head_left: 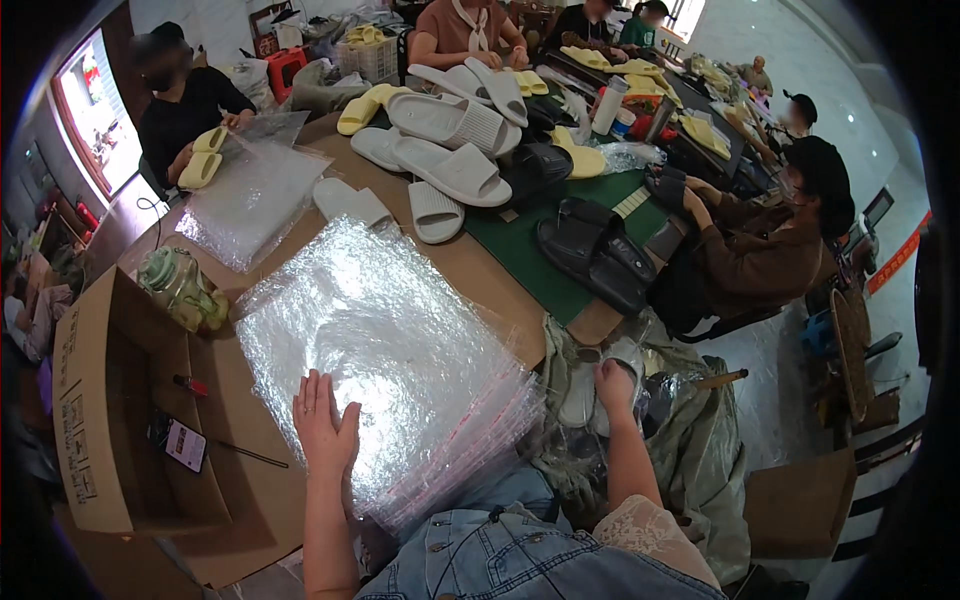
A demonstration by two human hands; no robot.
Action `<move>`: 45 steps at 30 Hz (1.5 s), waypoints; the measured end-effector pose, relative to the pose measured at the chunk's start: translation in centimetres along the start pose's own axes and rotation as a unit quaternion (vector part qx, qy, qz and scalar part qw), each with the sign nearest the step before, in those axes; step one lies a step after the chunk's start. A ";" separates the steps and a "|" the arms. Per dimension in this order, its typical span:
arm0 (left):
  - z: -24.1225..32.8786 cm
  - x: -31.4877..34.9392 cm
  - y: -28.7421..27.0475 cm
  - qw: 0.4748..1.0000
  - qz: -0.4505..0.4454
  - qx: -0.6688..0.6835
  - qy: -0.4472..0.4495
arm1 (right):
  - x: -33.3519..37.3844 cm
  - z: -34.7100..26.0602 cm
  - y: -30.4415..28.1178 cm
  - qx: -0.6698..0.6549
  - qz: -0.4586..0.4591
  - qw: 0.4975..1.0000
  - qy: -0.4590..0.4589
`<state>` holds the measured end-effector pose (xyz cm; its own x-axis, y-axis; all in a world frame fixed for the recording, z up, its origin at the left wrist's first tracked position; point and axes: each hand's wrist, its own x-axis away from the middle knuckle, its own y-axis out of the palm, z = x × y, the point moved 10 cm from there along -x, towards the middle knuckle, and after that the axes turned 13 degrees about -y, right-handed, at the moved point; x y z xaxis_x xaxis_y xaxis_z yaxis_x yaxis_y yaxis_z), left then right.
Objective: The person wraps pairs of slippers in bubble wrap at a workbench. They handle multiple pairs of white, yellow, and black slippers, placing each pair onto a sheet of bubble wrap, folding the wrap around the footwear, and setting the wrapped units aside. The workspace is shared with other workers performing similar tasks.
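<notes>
My left hand [325, 425] lies flat, fingers stretched, on a thick stack of clear plastic bags [400, 330] with pink-marked edges. To my right, my right hand [615, 390] is closed at a pair of light grey slippers [577, 395], which have clear plastic film around them. They are over an olive-green sack [700, 470] beside the table; my fingers partly hide the grip. Beyond the bags is a heap of grey slippers [455, 172]. A pair of black slippers [595, 250] rests on a green mat [515, 262].
A cardboard box [100, 420] stands at the left with a phone [187, 446] near it. Behind it is a glass jar [180, 290]. Co-workers sit round the table, one holding yellow slippers [203, 160]. A stick-like wooden handle [720, 379] juts out at the sack.
</notes>
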<state>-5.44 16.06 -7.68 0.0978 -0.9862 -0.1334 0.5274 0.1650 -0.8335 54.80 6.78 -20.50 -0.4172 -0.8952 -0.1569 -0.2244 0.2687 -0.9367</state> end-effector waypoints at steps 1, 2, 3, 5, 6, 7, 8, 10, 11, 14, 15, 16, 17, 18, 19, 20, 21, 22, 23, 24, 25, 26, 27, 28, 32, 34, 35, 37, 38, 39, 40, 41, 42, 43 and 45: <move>0.3 -0.1 0.1 1.000 -0.003 0.004 0.000 | -0.4 1.0 0.2 0.027 0.012 0.999 0.022; 0.6 -0.2 0.2 1.000 -0.007 0.008 0.000 | -0.4 1.0 1.0 0.045 0.031 0.998 0.030; 0.6 -0.1 0.1 1.000 -0.007 0.008 -0.004 | 0.0 0.6 2.1 0.057 0.035 0.997 0.032; 0.5 -0.1 0.0 1.000 -0.006 0.010 -0.005 | 1.0 -0.3 3.7 0.079 0.045 0.995 0.034; 0.6 -0.1 0.1 1.000 -0.006 0.014 -0.004 | 1.9 -0.4 4.3 0.076 0.061 0.995 0.016; 0.8 -0.2 0.1 1.000 -0.009 0.013 -0.007 | 2.5 -0.8 4.1 0.085 0.078 0.993 -0.021; 1.2 -0.2 0.1 1.000 -0.013 0.013 -0.008 | 3.2 -0.7 3.8 0.094 0.095 0.989 -0.056; 1.1 -0.3 0.1 1.000 -0.012 0.007 -0.006 | 2.7 -0.8 3.3 0.069 0.075 0.993 -0.058; 0.8 -0.3 0.1 1.000 -0.012 0.006 -0.010 | 2.4 -0.2 2.2 0.009 0.082 0.996 -0.025; 0.5 0.3 -0.5 1.000 0.002 0.008 -0.016 | 0.9 1.5 -1.7 -0.202 0.172 0.962 0.063; 0.8 0.1 -0.2 1.000 -0.003 0.011 -0.011 | 1.2 4.4 -3.0 -0.286 0.259 0.917 0.098; 1.2 -0.1 0.0 1.000 -0.008 0.015 -0.007 | 1.8 7.1 -3.6 -0.366 0.340 0.857 0.128; 1.2 -0.1 0.0 1.000 -0.006 0.009 -0.010 | 0.9 5.9 -4.5 -0.351 0.349 0.864 0.092; 1.2 0.1 -0.4 1.000 0.001 0.010 -0.009 | -0.3 4.7 -6.3 -0.337 0.355 0.871 0.053; 0.8 0.3 -0.5 1.000 0.010 0.011 -0.015 | -1.8 2.3 -8.4 -0.324 0.359 0.875 0.013; 0.3 0.3 -0.4 1.000 0.017 0.013 -0.019 | -3.7 -0.3 -10.6 -0.305 0.355 0.883 -0.033; -0.1 0.4 -0.3 0.999 0.023 0.015 -0.022 | -5.9 -3.0 -12.8 -0.286 0.351 0.888 -0.079; 0.0 0.5 -0.6 0.999 0.035 0.019 -0.025 | -7.7 -5.1 -14.0 -0.265 0.348 0.891 -0.124; -0.1 0.4 -0.6 0.998 0.040 0.024 -0.030 | -9.8 -5.9 -14.3 -0.198 0.327 0.913 -0.141; -0.4 0.3 -0.4 0.998 0.047 0.027 -0.036 | -12.2 -6.1 -14.5 -0.131 0.305 0.930 -0.159; -0.8 0.2 -0.2 0.997 0.055 0.031 -0.043 | -14.6 -6.1 -14.3 -0.065 0.283 0.940 -0.178; -0.8 0.2 -0.5 0.995 0.074 0.055 -0.043 | -17.2 -5.3 -13.5 -0.061 0.241 0.953 -0.171; -0.7 0.0 -0.3 0.994 0.071 0.072 -0.042 | -19.6 -4.3 -12.5 -0.054 0.198 0.965 -0.164; -0.8 0.0 -0.6 0.993 0.071 0.089 -0.042 | -21.9 -3.4 -11.2 -0.038 0.153 0.976 -0.150; -1.2 0.2 -1.4 0.990 0.078 0.106 -0.059 | -24.5 -5.7 -7.5 -0.023 0.082 0.990 -0.112; -1.1 0.5 -1.8 0.987 0.086 0.119 -0.064 | -23.9 -7.5 -8.0 0.063 0.108 0.981 -0.148; -1.0 0.4 -2.0 0.987 0.088 0.122 -0.062 | -23.3 -8.3 -8.3 0.057 0.125 0.976 -0.168; -1.2 0.4 -2.1 0.987 0.087 0.125 -0.060 | -20.1 -10.9 -8.9 0.045 0.153 0.966 -0.204; -1.4 0.4 -2.4 0.986 0.108 0.116 -0.054 | -18.5 -12.6 -9.4 0.054 0.119 0.973 -0.188; -1.0 0.4 -2.5 0.986 0.103 0.128 -0.040 | -17.0 -12.9 -9.8 0.047 0.109 0.977 -0.179; -0.5 0.5 -3.1 0.985 0.099 0.138 -0.026 | -15.7 -13.0 -9.8 0.039 0.099 0.980 -0.170; 0.1 0.6 -3.6 0.984 0.095 0.148 -0.012 | -14.5 -13.2 -9.8 0.030 0.089 0.983 -0.160; 1.5 0.9 -4.2 0.986 0.087 0.136 0.037 | -13.5 -13.4 -10.1 0.023 0.065 0.989 -0.132; 3.1 1.4 -4.1 0.986 0.058 0.139 0.066 | -13.2 -12.7 -9.8 0.015 0.066 0.990 -0.123; 6.5 2.5 -3.4 0.982 0.002 0.144 0.123 | -12.8 -11.8 -8.7 -0.004 0.068 0.992 -0.107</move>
<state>-1.44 13.08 -1.71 -0.0881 -0.9524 -0.2918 0.7475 0.1304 -0.6513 51.70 20.06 -6.64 -0.2476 -0.9053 -0.3451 -0.1868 0.3941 -0.8999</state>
